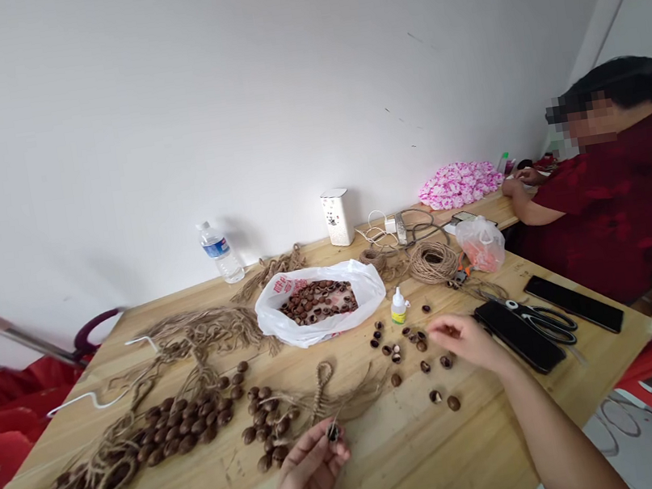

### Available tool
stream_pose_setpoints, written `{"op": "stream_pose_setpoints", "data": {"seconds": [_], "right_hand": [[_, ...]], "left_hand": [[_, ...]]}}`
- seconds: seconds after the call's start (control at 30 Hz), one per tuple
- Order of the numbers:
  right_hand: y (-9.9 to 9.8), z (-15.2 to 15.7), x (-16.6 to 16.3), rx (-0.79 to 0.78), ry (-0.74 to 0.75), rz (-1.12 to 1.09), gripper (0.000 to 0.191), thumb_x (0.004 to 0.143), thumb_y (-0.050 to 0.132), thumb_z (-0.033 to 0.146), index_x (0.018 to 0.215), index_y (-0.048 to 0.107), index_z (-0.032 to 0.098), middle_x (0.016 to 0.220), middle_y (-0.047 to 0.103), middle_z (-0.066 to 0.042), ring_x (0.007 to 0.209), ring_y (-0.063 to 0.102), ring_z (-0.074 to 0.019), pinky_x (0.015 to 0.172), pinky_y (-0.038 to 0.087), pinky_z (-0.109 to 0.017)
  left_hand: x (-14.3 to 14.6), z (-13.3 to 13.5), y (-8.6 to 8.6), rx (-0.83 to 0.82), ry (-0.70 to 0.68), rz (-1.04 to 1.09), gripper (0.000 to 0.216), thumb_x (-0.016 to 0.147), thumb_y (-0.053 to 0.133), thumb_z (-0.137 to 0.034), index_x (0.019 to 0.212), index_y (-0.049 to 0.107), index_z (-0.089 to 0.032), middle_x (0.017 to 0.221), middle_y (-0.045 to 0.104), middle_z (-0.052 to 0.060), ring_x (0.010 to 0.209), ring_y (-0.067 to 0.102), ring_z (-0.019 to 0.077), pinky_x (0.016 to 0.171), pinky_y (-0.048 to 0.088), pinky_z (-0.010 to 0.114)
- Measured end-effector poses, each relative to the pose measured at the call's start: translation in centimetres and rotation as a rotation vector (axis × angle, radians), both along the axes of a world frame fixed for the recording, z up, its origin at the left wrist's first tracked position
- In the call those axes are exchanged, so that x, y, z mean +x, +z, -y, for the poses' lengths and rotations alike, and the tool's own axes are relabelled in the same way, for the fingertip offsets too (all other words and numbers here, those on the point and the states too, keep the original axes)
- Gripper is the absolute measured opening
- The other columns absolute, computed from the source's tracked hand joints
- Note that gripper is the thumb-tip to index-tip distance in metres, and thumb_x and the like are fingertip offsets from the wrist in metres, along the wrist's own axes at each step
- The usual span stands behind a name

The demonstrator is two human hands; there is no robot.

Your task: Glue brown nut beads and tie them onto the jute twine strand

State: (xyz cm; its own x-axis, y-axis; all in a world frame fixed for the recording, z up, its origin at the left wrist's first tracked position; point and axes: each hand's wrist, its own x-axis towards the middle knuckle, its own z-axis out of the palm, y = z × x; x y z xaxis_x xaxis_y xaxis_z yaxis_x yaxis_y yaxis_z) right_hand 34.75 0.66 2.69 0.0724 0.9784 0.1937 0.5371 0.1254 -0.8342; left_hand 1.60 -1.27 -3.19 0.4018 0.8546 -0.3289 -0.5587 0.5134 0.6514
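My left hand (310,467) is closed on a dark half nutshell (333,433), pinched between thumb and fingers, hollow side showing. Twine strands (349,400) run from around it to a knotted bundle with a braided loop (322,377) on the table. Beside that hand lies a cluster of brown nutshells (269,416) tied to the twine. My right hand (466,342) hovers by the loose half shells (417,337), its fingers apart and slightly bent, with nothing visible in them. A small glue bottle (398,307) with a yellow-green label stands just beyond those shells.
A white plastic bag (327,330) holds many shells. Around are shell-and-twine strings (184,421), a twine coil (434,263), scissors (543,322), phones (573,303), a water bottle (220,254) and a white box (338,218). Another person (629,183) sits at the table's far right.
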Motion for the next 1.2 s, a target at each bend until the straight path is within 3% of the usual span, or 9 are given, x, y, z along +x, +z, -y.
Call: {"op": "stream_pose_setpoints", "data": {"seconds": [0.07,0.13,0.3,0.47,0.63,0.8,1.0,1.07,1.2], "right_hand": [[0.1,0.6,-0.5,-0.128,0.245,0.111,0.015,0.073,0.063,0.029,0.082,0.067,0.017,0.077,0.063,-0.003,0.067,0.057,-0.0153,0.060,0.045,-0.024],[0.1,1.2,-1.3,-0.200,0.372,0.274,0.017,0.064,0.071,0.024,0.080,0.068,0.019,0.079,0.061,-0.001,0.066,0.056,-0.0145,0.058,0.043,-0.023],[-0.2,2.2,-2.7,-0.237,0.338,0.633,0.030,0.055,0.074,0.014,0.083,0.066,0.022,0.091,0.061,-0.001,0.076,0.058,-0.0178,0.064,0.040,-0.024],[-0.1,2.1,-3.1,-0.233,0.304,0.698,0.022,0.058,0.063,0.003,0.069,0.066,0.021,0.074,0.064,-0.001,0.064,0.058,-0.0163,0.057,0.037,-0.023],[0.6,1.7,-5.5,-0.134,0.330,0.515,0.017,0.066,0.059,0.010,0.077,0.067,0.020,0.074,0.066,-0.002,0.061,0.058,-0.0154,0.056,0.040,-0.022],[0.5,1.5,-11.2,-0.027,0.479,0.417,0.020,0.067,0.056,0.007,0.080,0.067,0.018,0.073,0.065,-0.002,0.060,0.056,-0.0137,0.057,0.041,-0.021],[-1.5,1.1,-15.4,-0.006,0.375,0.351,0.019,0.064,0.056,0.004,0.075,0.065,0.017,0.067,0.061,-0.002,0.061,0.055,-0.0137,0.057,0.042,-0.022],[-2.3,1.2,-15.7,-0.038,0.342,0.210,0.016,0.065,0.056,0.005,0.073,0.064,0.016,0.066,0.058,0.000,0.058,0.055,-0.0128,0.054,0.043,-0.022],[-3.8,1.6,-15.9,-0.248,0.343,-0.213,0.012,0.069,0.059,0.014,0.081,0.062,0.016,0.071,0.055,0.000,0.054,0.060,-0.0133,0.043,0.047,-0.021]], "left_hand": [[0.0,0.0,0.1,-0.003,0.006,-0.007,0.020,0.069,0.070,-0.019,0.088,0.071,-0.014,0.084,0.069,0.008,0.073,0.061,0.0158,0.077,0.047,0.031],[0.0,0.0,0.1,-0.004,0.013,-0.009,0.020,0.069,0.070,-0.018,0.089,0.071,-0.014,0.084,0.068,0.008,0.073,0.061,0.0160,0.077,0.047,0.031],[0.1,0.1,0.3,0.000,0.016,0.000,0.019,0.070,0.069,-0.017,0.089,0.070,-0.013,0.083,0.068,0.008,0.072,0.061,0.0163,0.076,0.047,0.031],[0.3,0.0,0.5,0.007,0.021,0.002,0.019,0.070,0.069,-0.017,0.089,0.070,-0.012,0.083,0.068,0.008,0.072,0.062,0.0162,0.074,0.048,0.030],[0.4,0.1,0.7,0.006,0.034,0.001,0.020,0.070,0.070,-0.017,0.089,0.069,-0.013,0.085,0.068,0.008,0.075,0.063,0.0162,0.077,0.048,0.030],[0.4,0.2,0.8,0.007,0.029,0.013,0.020,0.070,0.070,-0.016,0.089,0.069,-0.014,0.086,0.069,0.007,0.080,0.065,0.0186,0.081,0.048,0.032],[0.5,0.1,0.6,0.029,0.023,0.028,0.019,0.072,0.069,-0.017,0.091,0.069,-0.013,0.089,0.070,0.010,0.086,0.065,0.0202,0.086,0.047,0.034],[0.5,0.1,0.6,0.032,0.025,0.036,0.018,0.073,0.068,-0.016,0.091,0.069,-0.013,0.089,0.070,0.010,0.086,0.065,0.0201,0.087,0.046,0.034],[0.7,0.1,0.7,0.048,0.036,0.060,0.017,0.074,0.066,-0.015,0.091,0.068,-0.012,0.087,0.070,0.010,0.087,0.065,0.0207,0.088,0.046,0.036]]}}
